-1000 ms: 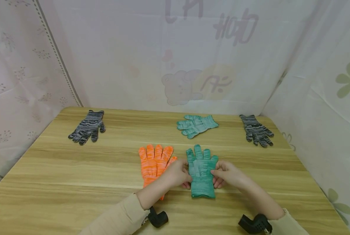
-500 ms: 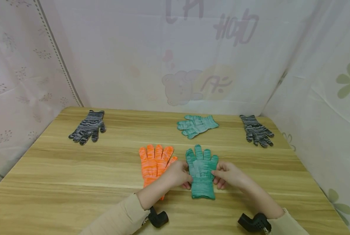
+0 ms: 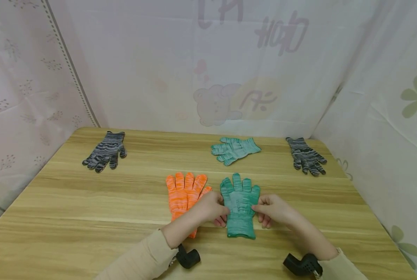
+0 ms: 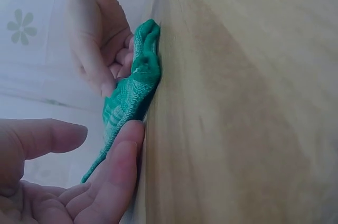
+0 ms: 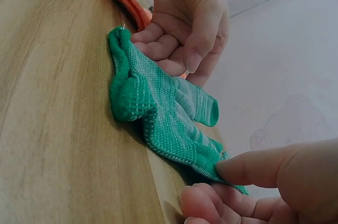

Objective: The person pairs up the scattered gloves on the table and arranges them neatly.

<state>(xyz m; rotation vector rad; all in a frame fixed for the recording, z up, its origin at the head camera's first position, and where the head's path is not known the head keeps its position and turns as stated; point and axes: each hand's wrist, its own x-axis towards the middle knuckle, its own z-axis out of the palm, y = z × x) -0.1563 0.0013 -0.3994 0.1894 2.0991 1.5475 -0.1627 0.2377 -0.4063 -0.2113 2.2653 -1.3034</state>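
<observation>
Nudging green glove (image 3: 241, 206) slightly toward left hand (image 3: 210, 208) since earlier frame, having it on counter (image 3: 107, 202) between hands. Touching its side with left fingers, thumb standing apart; pinching opposite edge with right hand (image 3: 273, 208). Seeing orange glove (image 3: 180, 194) beside left hand, light green glove (image 3: 234, 149) beyond hands, dark striped gloves (image 3: 107, 149) farther out on either side.

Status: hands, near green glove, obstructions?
Left hand touching left edge of near green knit glove, thumb free. Right hand pinching right edge. Glove laid out, unworn. Left forearm crosses over orange knit glove.
</observation>
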